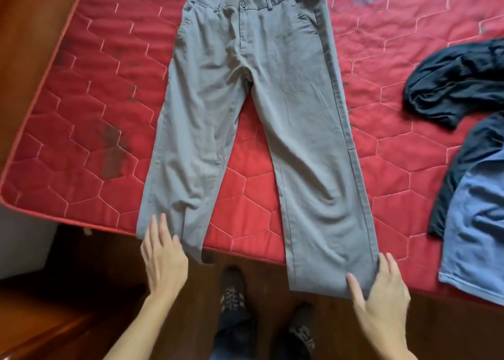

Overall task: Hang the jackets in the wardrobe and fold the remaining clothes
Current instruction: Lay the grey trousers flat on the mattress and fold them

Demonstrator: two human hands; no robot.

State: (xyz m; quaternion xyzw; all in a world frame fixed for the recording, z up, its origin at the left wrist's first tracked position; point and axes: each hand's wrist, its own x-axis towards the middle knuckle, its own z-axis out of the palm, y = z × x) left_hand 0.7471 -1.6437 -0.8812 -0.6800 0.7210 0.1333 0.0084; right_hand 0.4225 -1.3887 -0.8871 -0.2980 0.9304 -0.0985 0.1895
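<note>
Grey trousers [245, 95] lie spread flat on a red quilted mattress [90, 119], waistband at the far side, legs apart and hems hanging over the near edge. My left hand [163, 258] rests with straight fingers on the hem of the left leg. My right hand [381, 294] lies flat at the hem of the right leg, thumb on the cloth and fingers along its outer edge. Neither hand grips the cloth.
At the right of the mattress lie a crumpled black garment [452, 84] and a blue garment [480, 231] over a dark one. A wooden bed frame [30, 32] runs along the left. Below are dark floorboards [450, 329] and my shoes [231, 291].
</note>
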